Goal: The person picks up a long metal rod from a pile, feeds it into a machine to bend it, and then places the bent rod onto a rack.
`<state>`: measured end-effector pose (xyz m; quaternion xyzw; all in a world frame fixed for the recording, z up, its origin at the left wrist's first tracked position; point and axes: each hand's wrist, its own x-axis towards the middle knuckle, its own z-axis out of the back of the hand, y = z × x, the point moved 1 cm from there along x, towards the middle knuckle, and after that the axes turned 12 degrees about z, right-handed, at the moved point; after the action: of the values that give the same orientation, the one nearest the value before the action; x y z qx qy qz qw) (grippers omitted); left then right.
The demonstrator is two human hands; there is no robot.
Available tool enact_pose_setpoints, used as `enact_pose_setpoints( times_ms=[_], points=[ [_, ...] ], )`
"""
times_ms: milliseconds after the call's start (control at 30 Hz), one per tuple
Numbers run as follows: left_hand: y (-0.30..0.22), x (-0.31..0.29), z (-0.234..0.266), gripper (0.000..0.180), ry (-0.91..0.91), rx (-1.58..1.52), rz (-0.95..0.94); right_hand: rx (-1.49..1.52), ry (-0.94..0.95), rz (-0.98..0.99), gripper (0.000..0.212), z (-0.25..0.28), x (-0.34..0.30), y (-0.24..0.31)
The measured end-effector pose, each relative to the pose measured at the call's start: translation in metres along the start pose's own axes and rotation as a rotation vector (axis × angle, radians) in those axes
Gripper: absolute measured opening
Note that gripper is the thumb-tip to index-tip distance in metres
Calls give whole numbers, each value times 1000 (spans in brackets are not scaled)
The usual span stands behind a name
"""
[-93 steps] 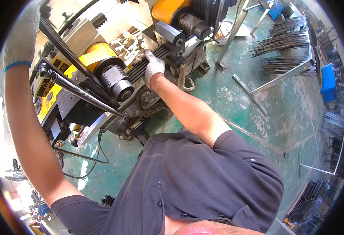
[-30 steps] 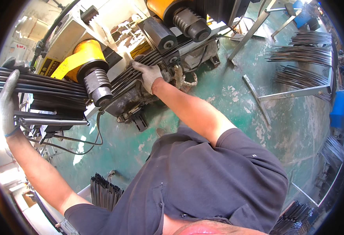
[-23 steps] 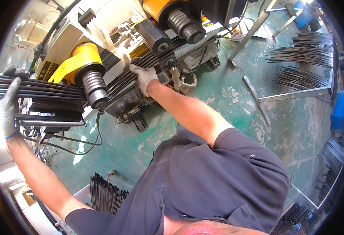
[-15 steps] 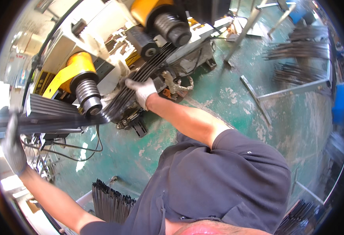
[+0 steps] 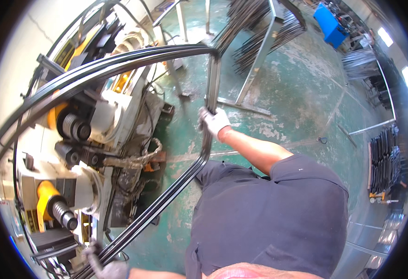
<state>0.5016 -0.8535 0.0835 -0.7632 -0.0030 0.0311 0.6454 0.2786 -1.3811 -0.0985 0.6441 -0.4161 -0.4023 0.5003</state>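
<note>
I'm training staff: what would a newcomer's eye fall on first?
Probably the long bent bundle of black metal rods, held by the white-gloved right hand near the centre and the grey-gloved left hand at the lower edge. At left stands a yellow and cream machine; a blue box sits upper right.

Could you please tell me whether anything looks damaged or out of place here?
The green floor looks worn: its coating is patchy, with pale areas showing through. A small dark loop also lies there by itself, looking stray.
</note>
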Motion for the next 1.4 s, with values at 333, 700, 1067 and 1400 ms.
enact_pose_setpoints(
  times_ms=[333, 700, 1067, 1400],
  points=[
    [250, -244, -259, 30, 454, -632, 990, -817, -520, 509, 41, 325, 218, 157],
    [297, -339, -542, 29, 759, 199, 824, -1439, -439, 294, 44, 591, 533, 220],
    [304, -374, -510, 27, 350, 296, 618, -2051, -431, 546, 43, 501, 557, 339],
    [316, -457, -250, 21, -148, 368, 586, -1755, 833, 277, 41, 477, 295, -123]
  ],
)
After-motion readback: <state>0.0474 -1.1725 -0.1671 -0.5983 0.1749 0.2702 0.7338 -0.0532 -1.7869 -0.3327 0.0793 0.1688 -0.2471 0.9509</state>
